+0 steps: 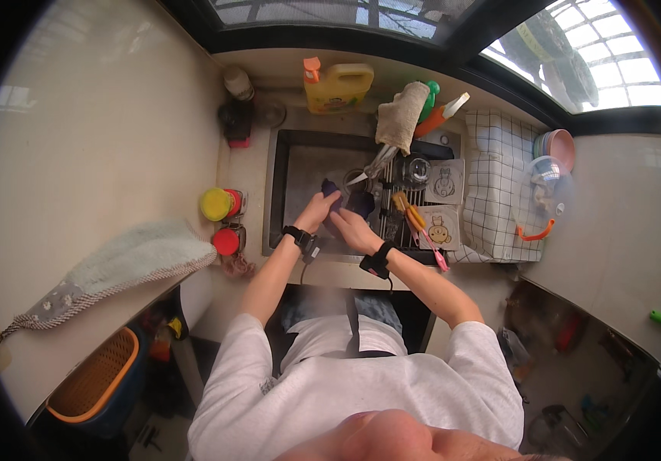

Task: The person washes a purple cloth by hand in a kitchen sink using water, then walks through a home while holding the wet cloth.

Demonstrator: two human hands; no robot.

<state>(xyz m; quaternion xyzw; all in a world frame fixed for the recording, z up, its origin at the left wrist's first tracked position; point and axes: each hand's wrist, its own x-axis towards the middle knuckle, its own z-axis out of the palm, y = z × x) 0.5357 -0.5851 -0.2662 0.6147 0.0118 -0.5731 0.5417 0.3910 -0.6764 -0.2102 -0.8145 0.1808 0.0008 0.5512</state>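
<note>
My left hand point(317, 212) and my right hand point(357, 231) meet over the stainless steel sink point(306, 167). Between them they grip a dark purple item point(331, 188), seemingly cloth; the fingers partly cover it. A second dark piece point(360, 204) lies just right of the hands, and whether it belongs to the same item I cannot tell. The metal faucet point(381, 162) reaches in from the upper right, its tip above the round drain point(358, 177). A beige cloth point(403, 117) drapes over the faucet's upper part.
A rack on the sink's right holds a glass bowl point(417, 169) and brushes point(415, 219). Behind stands a yellow detergent jug point(339, 89). Red-lidded point(226, 241) and yellow-lidded point(215, 204) jars line the left. A checked cloth point(494, 184) covers something on the right.
</note>
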